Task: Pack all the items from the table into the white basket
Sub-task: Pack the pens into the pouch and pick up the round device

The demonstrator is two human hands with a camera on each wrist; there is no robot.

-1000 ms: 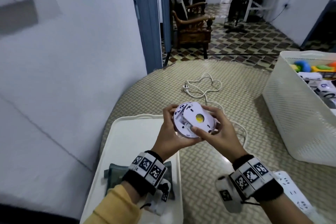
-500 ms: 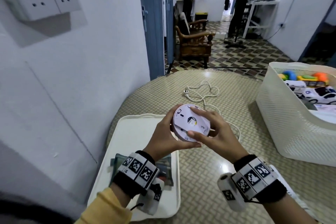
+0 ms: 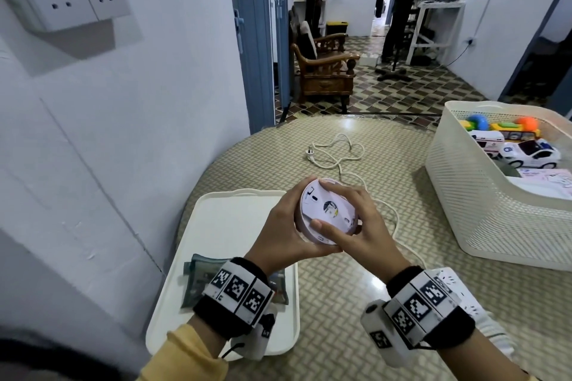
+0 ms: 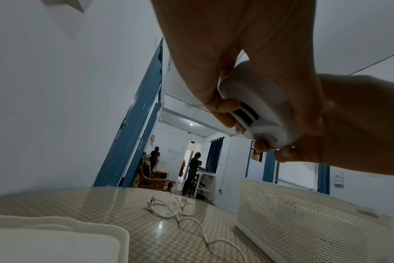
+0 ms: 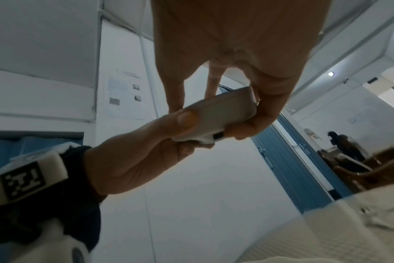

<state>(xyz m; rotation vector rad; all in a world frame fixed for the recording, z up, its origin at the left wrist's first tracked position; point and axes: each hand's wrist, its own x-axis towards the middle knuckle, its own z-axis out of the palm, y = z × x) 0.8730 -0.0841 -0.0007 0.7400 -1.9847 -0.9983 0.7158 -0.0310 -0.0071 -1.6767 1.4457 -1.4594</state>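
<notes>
With both the left hand (image 3: 280,233) and right hand (image 3: 360,230) grasping the disc (image 3: 326,215) above the worktop (image 3: 356,294), keep it level and carry it right into the basket (image 3: 483,213).

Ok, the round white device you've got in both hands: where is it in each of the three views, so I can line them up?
Head: round white device at centre, held above the table between left hand and right hand.
Left wrist: upper right, seen from below, its vented underside showing.
Right wrist: centre, seen edge-on.
Shared landmark: the blue door frame, also at and.
</notes>
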